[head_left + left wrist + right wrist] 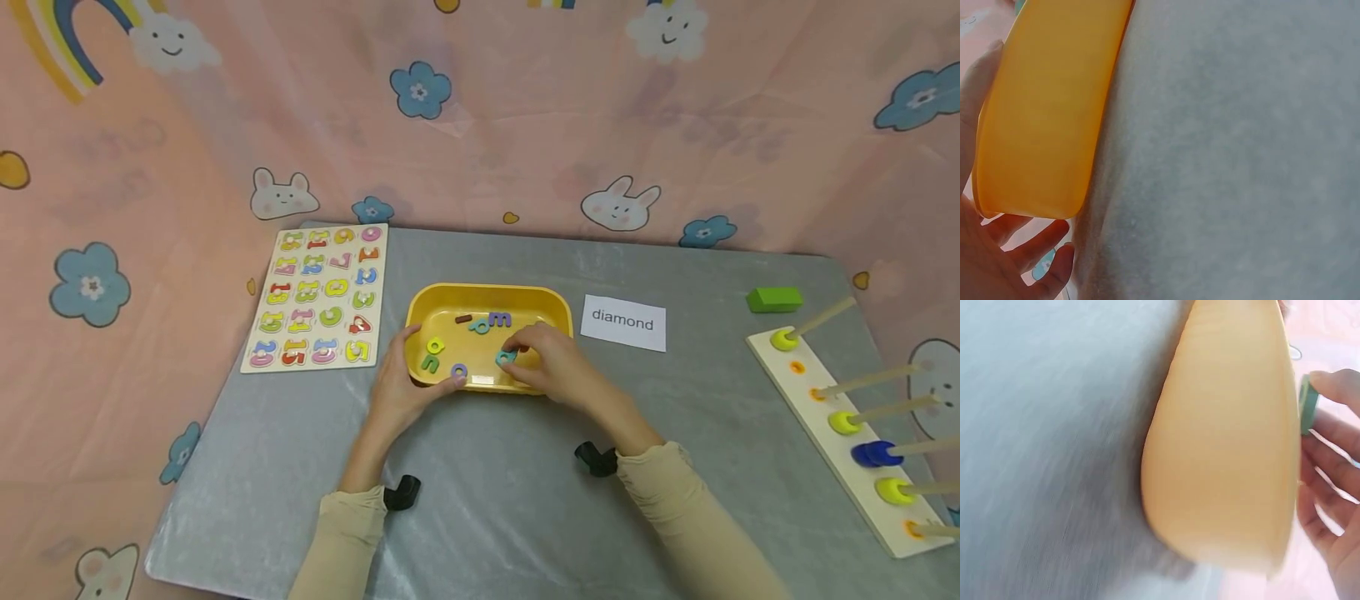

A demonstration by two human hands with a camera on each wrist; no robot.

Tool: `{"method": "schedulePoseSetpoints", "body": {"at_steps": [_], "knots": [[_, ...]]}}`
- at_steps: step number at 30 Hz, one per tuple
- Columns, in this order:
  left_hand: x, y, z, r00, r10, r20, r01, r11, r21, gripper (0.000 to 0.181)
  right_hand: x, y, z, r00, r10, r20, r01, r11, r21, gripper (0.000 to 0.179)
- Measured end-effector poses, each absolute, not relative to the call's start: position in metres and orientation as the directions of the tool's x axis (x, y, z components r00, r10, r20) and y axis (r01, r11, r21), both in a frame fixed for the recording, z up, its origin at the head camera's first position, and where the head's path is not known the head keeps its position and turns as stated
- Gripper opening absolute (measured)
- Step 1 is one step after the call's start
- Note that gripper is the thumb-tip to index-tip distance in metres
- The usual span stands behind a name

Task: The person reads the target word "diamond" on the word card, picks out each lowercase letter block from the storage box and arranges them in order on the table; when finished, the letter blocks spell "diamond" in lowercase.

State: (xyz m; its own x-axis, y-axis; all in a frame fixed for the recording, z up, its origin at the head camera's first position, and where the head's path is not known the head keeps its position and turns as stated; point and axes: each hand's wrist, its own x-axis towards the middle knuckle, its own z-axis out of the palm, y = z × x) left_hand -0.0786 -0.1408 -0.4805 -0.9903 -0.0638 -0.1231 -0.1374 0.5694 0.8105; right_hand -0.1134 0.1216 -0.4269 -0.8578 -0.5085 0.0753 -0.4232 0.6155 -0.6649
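Note:
A yellow tray (442, 293) stands on the grey-covered table with several small letter pieces inside. My left hand (396, 392) holds the tray's near left corner, thumb on the front rim and fingers along the left side. Over the tray's right part, my right hand (562, 371) pinches a teal letter piece (504, 358) between thumb and fingers; the right wrist view shows this piece (1309, 405) edge-on above the rim. Inside lie a purple m (499, 319), a teal letter (478, 327), a brown piece (464, 318), a yellow-green letter (435, 345), a green n (430, 363) and a purple o (459, 371).
Right of the tray lies a white card (624, 323) reading "diamond". A number puzzle board (315, 297) lies to the left. At the right are a green block (775, 300) and a white pegboard (813, 425) with upright rods and rings. A patterned pink cloth (510, 142) hangs behind.

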Motion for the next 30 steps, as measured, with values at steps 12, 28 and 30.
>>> {"method": "schedulePoseSetpoints", "body": {"at_steps": [12,28,30], "knots": [[-0.079,-0.141,-0.481,-0.988,-0.064,-0.143,-0.154,0.565,0.81,0.111,-0.099,0.191,-0.42,-0.851,-0.378,0.364,-0.523,0.671,-0.526,0.025],[-0.079,-0.142,-0.482,-0.989,-0.054,-0.137,-0.144,0.552,0.821,0.112,-0.097,0.23,-0.452,-0.922,-0.354,0.153,-0.379,0.754,-0.537,0.025],[-0.078,-0.142,-0.482,-0.988,-0.054,-0.142,-0.149,0.549,0.822,0.111,-0.098,0.231,-0.459,-0.924,-0.359,0.129,-0.37,0.757,-0.539,0.024]]}}
